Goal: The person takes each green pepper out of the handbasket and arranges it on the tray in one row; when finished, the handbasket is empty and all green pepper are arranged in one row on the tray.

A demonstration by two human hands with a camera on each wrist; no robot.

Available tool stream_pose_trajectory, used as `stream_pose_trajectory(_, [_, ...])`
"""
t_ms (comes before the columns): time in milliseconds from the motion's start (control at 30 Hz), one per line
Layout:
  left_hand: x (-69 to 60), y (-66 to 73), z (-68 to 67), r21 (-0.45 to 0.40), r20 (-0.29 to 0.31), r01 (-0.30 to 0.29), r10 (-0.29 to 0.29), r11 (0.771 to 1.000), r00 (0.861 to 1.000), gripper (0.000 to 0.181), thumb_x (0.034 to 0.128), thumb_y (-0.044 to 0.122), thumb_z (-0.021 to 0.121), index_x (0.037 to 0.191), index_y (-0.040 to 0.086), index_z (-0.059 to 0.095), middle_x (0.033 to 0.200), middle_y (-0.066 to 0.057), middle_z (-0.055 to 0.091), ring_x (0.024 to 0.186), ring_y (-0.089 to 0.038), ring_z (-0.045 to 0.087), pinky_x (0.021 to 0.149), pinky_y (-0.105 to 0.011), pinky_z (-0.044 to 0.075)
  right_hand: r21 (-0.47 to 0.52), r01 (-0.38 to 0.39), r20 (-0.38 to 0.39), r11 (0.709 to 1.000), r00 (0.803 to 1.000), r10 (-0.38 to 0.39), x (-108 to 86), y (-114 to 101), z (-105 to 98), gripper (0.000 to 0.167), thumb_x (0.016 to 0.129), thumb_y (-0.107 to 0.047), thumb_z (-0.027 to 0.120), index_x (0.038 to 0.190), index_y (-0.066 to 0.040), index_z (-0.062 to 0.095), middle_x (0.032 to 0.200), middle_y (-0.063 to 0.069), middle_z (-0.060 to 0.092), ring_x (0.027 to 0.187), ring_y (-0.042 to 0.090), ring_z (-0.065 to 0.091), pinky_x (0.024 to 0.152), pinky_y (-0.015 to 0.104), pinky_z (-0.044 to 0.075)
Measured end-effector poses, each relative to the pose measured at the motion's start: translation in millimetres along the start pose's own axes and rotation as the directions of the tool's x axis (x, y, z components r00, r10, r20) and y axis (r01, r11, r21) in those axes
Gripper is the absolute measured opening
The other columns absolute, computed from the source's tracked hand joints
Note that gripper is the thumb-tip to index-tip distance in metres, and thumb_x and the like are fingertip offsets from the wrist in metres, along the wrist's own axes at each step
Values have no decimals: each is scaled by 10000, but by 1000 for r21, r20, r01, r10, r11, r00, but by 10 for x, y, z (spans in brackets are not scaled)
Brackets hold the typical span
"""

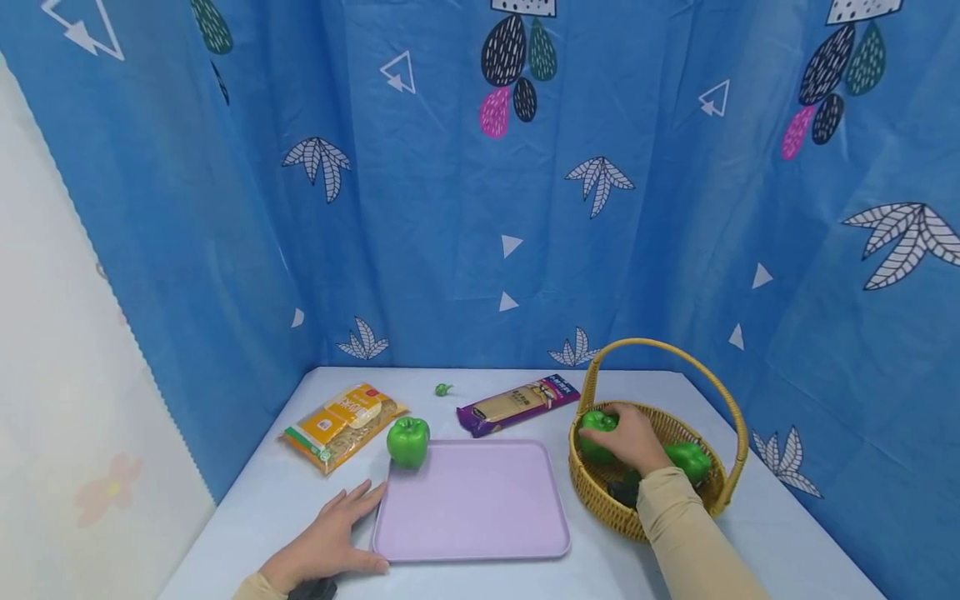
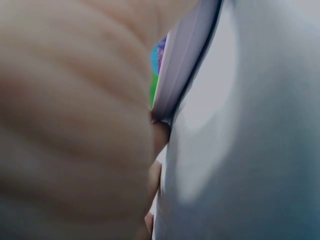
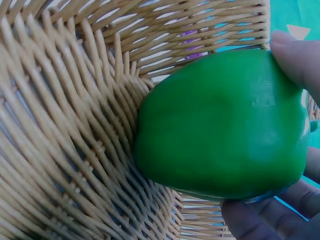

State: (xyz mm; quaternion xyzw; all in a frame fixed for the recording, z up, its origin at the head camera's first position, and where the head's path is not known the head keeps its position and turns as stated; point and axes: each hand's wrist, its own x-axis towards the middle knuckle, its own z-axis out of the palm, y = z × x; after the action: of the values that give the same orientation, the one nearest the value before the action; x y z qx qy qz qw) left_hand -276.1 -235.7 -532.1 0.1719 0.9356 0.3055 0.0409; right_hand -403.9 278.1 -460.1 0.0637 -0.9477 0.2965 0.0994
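Inside the wicker basket [image 1: 615,512], my right hand [image 1: 633,437] grips a green bell pepper [image 1: 597,450]. Thumb and fingers sit on either side of that glossy pepper [image 3: 220,125] in the right wrist view, close to the woven wall. Another green pepper [image 1: 688,461] lies at the basket's right, partly behind my wrist. My left hand [image 1: 333,533] rests with spread fingers at the left edge of a light purple tray [image 1: 472,508]. One more green bell pepper [image 1: 408,443] stands at the tray's back left corner. The left wrist view is mostly filled by blurred skin.
An orange bag of pasta [image 1: 345,427] lies at the table's back left. A purple noodle packet [image 1: 519,404] lies behind the tray, with a small green item [image 1: 442,389] to its left. The basket's tall handle [image 1: 675,347] arches over it. Blue curtain [image 1: 450,208] surrounds the table.
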Motion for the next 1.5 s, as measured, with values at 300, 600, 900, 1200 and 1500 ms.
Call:
stream_pose_trajectory(300, [5, -37, 13, 2, 1, -16, 16, 1000, 1000, 1166, 698, 667, 843, 1580, 53, 391, 1627, -254, 357, 1509, -540, 247, 1201, -761, 84, 39, -13, 23, 999, 1000, 12, 3, -20, -50, 851, 819, -625, 791, 1361, 3, 603, 1268, 199, 643, 970, 264, 627, 699, 376, 577])
stream_pose_trajectory(600, [-27, -58, 52, -9, 21, 5, -4, 1000, 1000, 1165, 691, 651, 856, 1578, 54, 396, 1624, -273, 349, 1503, -555, 242, 1187, -778, 77, 20, 17, 10, 1000, 1000, -17, -27, -153, -317, 803, 843, -599, 785, 1315, 28, 613, 1222, 220, 619, 950, 279, 630, 671, 353, 584])
stream_pose_trajectory(900, [-44, -26, 24, -8, 18, 6, -6, 1000, 1000, 1151, 709, 648, 851, 1585, 64, 387, 1629, -276, 335, 1504, -560, 233, 1193, -770, 80, 94, 105, -52, 990, 994, -100, -37, -739, -339, 807, 833, -620, 785, 1346, -23, 608, 1252, 189, 613, 1070, 331, 627, 785, 415, 625])
stream_pose_trajectory(1200, [11, -49, 8, -2, 1, -35, 35, 999, 999, 1159, 713, 671, 835, 1589, 65, 379, 1630, -249, 354, 1516, -516, 259, 1211, -747, 106, 234, 209, 70, 950, 971, -231, 74, -1482, 677, 618, 789, -564, 849, 1223, -147, 709, 1126, 8, 648, 985, 167, 612, 829, 353, 588])
stream_pose_trajectory(1500, [-10, -51, 8, -8, 3, -27, 27, 1000, 1000, 1168, 710, 686, 829, 1588, 60, 380, 1634, -227, 361, 1522, -508, 254, 1214, -743, 100, 242, 264, 178, 934, 934, -310, 88, -1838, 1264, 732, 795, -530, 860, 1310, -51, 656, 1237, 83, 630, 1148, 265, 607, 1006, 475, 550])
